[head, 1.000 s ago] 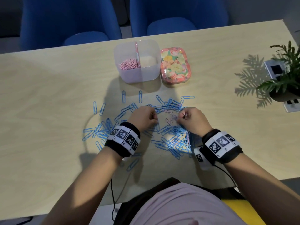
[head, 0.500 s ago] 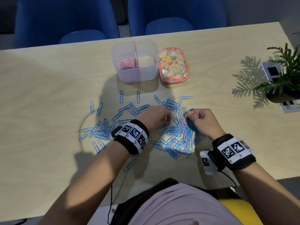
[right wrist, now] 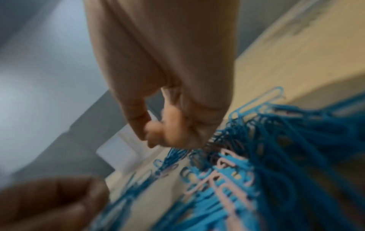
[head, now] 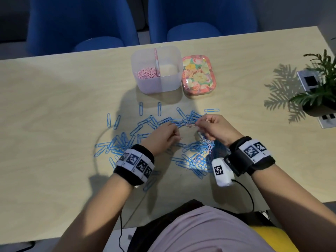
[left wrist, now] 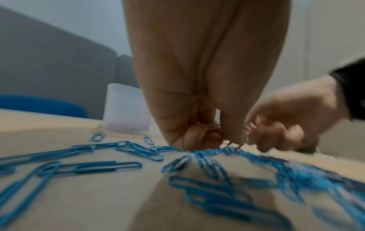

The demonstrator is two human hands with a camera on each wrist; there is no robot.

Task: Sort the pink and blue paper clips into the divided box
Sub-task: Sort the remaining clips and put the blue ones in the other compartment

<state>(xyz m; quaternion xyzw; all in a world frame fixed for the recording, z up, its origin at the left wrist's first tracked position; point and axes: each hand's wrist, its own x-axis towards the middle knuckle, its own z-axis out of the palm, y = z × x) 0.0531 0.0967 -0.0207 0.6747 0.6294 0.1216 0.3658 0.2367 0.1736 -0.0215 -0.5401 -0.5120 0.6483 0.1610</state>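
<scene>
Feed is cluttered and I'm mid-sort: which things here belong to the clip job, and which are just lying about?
In the job:
divided box
pink clips in its left compartment
blue clips on the table
pink clip pinched by the right hand
left hand

Lying about:
floral tin
potted plant
blue chairs

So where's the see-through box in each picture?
Head: box at top middle, on the far side of the table, beyond both hands.
Left wrist: box left of centre, behind the left hand.
Right wrist: blurry pale box at lower left.
Shared landmark: blue clips.
</scene>
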